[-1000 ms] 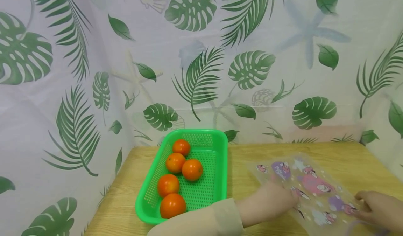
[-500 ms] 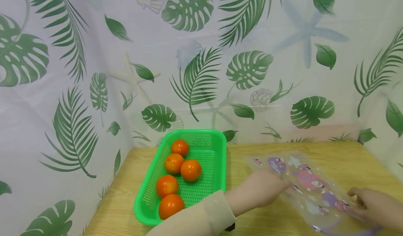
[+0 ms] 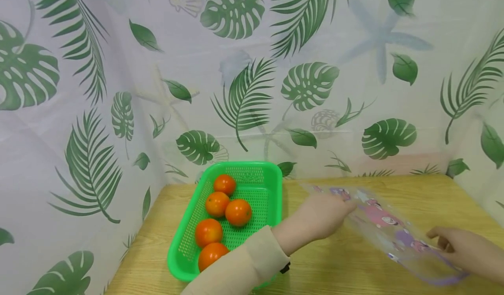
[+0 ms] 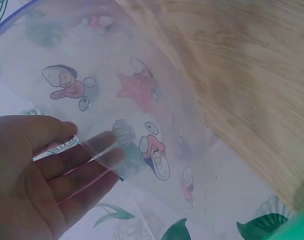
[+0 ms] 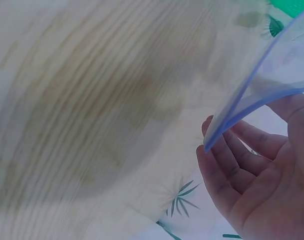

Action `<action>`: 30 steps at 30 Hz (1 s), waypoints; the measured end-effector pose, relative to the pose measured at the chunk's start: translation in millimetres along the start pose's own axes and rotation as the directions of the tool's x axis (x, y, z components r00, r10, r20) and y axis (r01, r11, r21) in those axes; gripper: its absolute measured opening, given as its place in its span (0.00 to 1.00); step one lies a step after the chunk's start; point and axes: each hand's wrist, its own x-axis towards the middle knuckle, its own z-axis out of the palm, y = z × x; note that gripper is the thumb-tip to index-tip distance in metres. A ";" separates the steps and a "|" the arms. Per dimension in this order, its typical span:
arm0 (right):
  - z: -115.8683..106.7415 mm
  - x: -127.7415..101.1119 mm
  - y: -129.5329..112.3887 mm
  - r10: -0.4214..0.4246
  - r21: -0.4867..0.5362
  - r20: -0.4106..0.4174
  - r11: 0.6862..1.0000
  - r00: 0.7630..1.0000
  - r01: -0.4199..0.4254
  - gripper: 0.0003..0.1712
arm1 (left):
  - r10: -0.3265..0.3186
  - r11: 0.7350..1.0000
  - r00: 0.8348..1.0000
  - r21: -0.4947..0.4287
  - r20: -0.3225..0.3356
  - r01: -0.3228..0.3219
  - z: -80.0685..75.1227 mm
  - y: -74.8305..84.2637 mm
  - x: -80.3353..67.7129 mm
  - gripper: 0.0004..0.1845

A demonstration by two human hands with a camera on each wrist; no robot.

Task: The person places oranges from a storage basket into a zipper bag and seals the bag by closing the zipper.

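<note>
A see-through plastic zip bag [image 3: 379, 218] with pink and purple cartoon prints is held tilted over the wooden table. My left hand [image 3: 315, 216] pinches one side edge; in the left wrist view its thumb lies at the edge and its fingers [image 4: 87, 167] show behind the film. At the purple-rimmed end, my right hand [image 3: 470, 249] grips the bag's other side. The right wrist view shows the purple rim [image 5: 246, 107] spread apart at the mouth, with the right hand's fingers [image 5: 224, 175] curled beside its corner. Nothing is visible inside the bag.
A green plastic basket [image 3: 278, 194] stands left of the bag, close to my left forearm. Several shiny round orange fruits [image 3: 238, 212] lie in it; my sleeve [image 3: 244, 262] partly covers the nearest one. A leaf-printed cloth [image 3: 244, 107] hangs behind the wooden table [image 3: 315, 277].
My left hand has moved left and slightly up with its edge of the bag. The right hand has shifted a little left and up, and the purple-rimmed mouth has opened wider.
</note>
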 end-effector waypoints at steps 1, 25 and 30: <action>-1.9 0.2 -2.9 0.003 0.009 0.003 1.000 1.000 -0.003 0.17 | -0.001 1.000 1.000 0.003 -0.011 0.001 0.0 -2.9 0.4 0.14; -27.0 -0.5 -52.3 -0.085 0.121 -0.069 0.988 0.994 0.093 0.13 | -0.185 0.951 0.982 -0.258 -0.039 0.169 0.1 -51.6 7.9 0.09; -37.8 -5.8 -67.7 -0.077 0.183 -0.217 0.976 0.973 0.118 0.15 | -0.184 0.941 0.980 -0.303 -0.081 0.152 1.5 -57.7 8.5 0.11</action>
